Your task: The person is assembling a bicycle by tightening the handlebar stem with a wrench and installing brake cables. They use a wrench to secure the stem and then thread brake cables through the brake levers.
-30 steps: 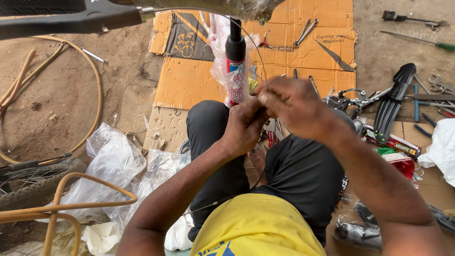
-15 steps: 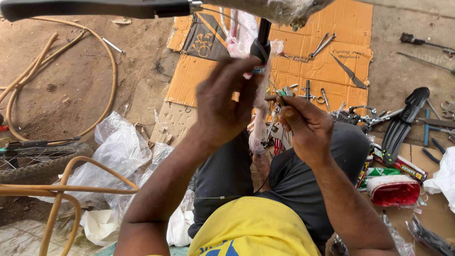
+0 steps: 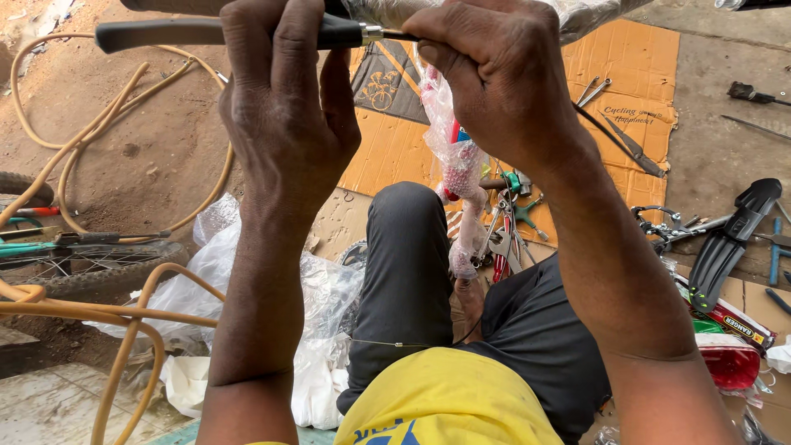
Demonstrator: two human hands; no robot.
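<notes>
Both hands are raised close to the camera, at the top of the view. The left hand (image 3: 284, 115) is closed around a black tool handle (image 3: 165, 33) that runs sideways, its free end sticking out to the left of the fist. The right hand (image 3: 503, 78) is closed just to the right of the left hand, its fingers curled over the thin metal shaft (image 3: 387, 35) that comes out of the handle; what the shaft meets is hidden behind the fingers and a piece of crinkled clear plastic wrap (image 3: 457, 156) hanging below the right hand, with something red and white inside it.

Below the handle, the person's knees in dark trousers (image 3: 408, 272) and a yellow shirt (image 3: 445, 408) fill the lower middle. Beyond the knees lies flattened orange cardboard (image 3: 634, 74) on the ground, with wrenches and pliers (image 3: 504, 235) at its near edge. Right of the cardboard lies a black bicycle mudguard (image 3: 729, 239) among more tools. Left of the handle, tan hose (image 3: 74, 148) loops over bare dirt, a bicycle wheel (image 3: 91, 268) rests beneath it, and crumpled clear plastic sheeting (image 3: 206, 280) lies beside the left knee.
</notes>
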